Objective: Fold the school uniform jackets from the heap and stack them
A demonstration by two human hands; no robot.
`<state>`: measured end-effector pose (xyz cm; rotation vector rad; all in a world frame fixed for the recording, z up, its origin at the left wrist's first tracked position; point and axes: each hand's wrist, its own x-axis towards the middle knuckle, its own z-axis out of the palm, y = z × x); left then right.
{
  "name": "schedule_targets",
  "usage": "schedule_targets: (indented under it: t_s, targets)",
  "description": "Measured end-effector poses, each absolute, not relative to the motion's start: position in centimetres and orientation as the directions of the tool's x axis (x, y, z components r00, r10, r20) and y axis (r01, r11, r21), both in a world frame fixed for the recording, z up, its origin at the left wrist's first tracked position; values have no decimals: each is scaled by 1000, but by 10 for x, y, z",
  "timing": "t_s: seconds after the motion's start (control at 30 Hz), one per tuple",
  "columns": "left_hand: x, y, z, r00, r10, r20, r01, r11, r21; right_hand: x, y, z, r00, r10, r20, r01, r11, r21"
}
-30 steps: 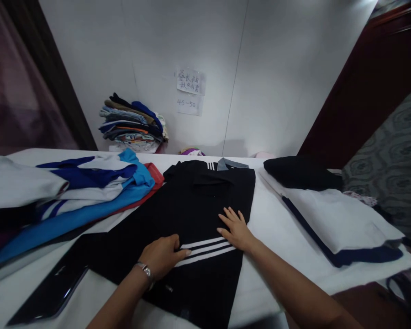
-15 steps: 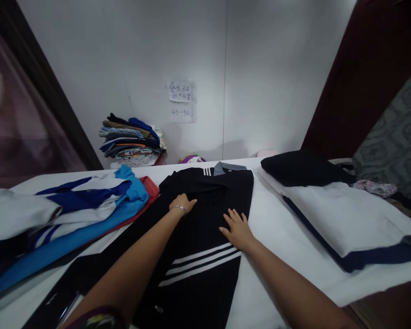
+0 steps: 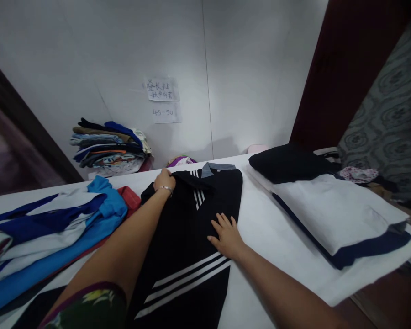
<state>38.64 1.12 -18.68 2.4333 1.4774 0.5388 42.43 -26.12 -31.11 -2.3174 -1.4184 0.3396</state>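
A black jacket (image 3: 188, 237) with white stripes and a grey inner collar lies lengthwise on the white-covered table (image 3: 260, 237), partly folded over itself. My left hand (image 3: 165, 180) is closed on its fabric near the far left shoulder, where a flap of cloth stands slightly raised; the fingertips are hidden. My right hand (image 3: 228, 236) lies flat on the jacket's right side, fingers spread, just above the slanting stripes.
Blue, white and red clothes (image 3: 102, 214) are heaped at the left. Folded white garments (image 3: 339, 210) and a black one (image 3: 291, 162) lie at the right. Behind the table, a stack of folded clothes (image 3: 109, 146) stands against the wall below paper signs (image 3: 166, 100).
My left hand has moved up and left to the shoulder, lifting cloth and uncovering more white stripes. My right hand stays on the jacket. The view has shifted right.
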Motion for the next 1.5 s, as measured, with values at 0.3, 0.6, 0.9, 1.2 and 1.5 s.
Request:
schedule_targets:
  t_s: [0.3, 0.6, 0.9, 1.2, 1.5]
  targets:
    - [362, -27, -133, 938, -19, 345, 36, -988, -153, 426, -262, -310, 450, 893, -9, 788, -402, -467]
    - [271, -29, -262, 974, 227, -4, 224, -961, 160, 426, -261, -311, 457, 889, -16, 792, -415, -447]
    - [325, 31, -249, 856, 511, 76, 506, -859, 73, 422, -261, -310, 486, 874, -9, 789, -443, -427]
    - [345, 47, -261, 871, 483, -88, 478, -876, -68, 420, -263, -311, 493, 870, 7, 781, -438, -445]
    - [316, 49, -195, 882, 472, -5, 468, -876, -112, 471, -242, -290, 613, 790, 5, 366, -278, -888]
